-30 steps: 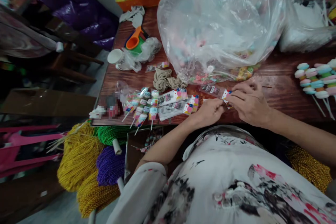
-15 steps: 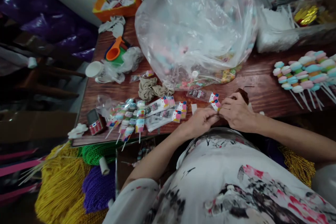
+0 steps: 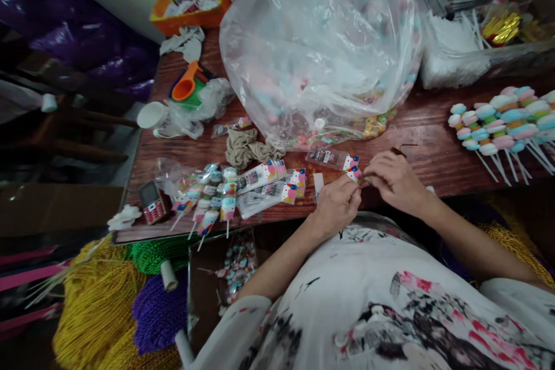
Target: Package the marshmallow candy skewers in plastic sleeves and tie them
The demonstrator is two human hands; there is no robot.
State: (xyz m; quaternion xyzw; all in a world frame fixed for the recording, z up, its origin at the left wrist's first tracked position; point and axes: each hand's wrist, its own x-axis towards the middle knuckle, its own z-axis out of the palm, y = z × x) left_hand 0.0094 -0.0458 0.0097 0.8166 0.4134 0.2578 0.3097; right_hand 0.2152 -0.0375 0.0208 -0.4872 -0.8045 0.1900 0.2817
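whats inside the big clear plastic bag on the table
Through the big clear plastic bag, blurry pastel pink, blue and yellow sweets show, piled along its bottom edge. The crinkled film hides their exact shape and number.
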